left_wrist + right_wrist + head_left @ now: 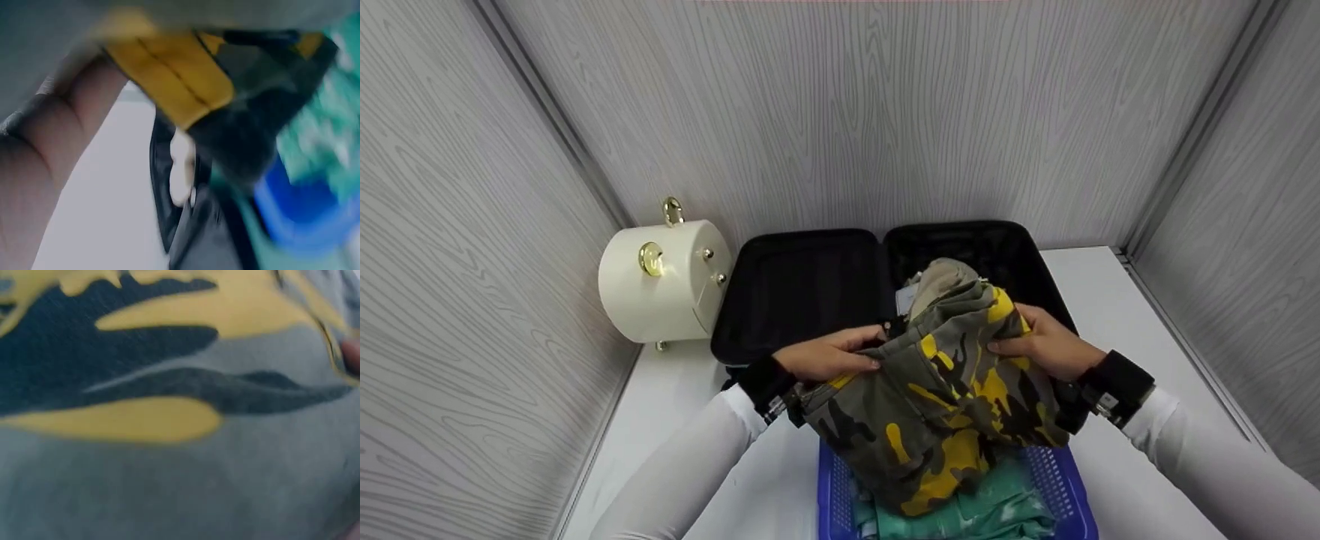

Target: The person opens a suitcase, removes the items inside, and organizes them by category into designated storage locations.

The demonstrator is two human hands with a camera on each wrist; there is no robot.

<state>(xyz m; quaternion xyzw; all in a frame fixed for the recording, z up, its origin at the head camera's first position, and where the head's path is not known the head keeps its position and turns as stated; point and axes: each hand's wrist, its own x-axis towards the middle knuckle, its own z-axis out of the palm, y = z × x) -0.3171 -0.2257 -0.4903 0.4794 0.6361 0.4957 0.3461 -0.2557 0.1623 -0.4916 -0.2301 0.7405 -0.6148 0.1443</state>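
Camouflage pants [930, 390] in grey-green, black and yellow hang bunched between my two hands, above a blue basket. My left hand [829, 354] pinches the gathered upper edge, its thumb on the near side of the cloth. On the other side, my right hand [1054, 345] grips the pants with the thumb in front and the fingers mostly behind the fabric. A beige cloth part [945, 281] with a white label [907, 300] shows at the top. In the right wrist view the camouflage fabric [169, 422] fills nearly everything, blurred.
An open black suitcase [810, 292] lies behind the pants against the wall. The blue basket [831, 487] stands in front, with green clothing [982, 502] inside. At the left sits a cream round box [652, 285] with gold knobs. A white table [682, 420] lies underneath.
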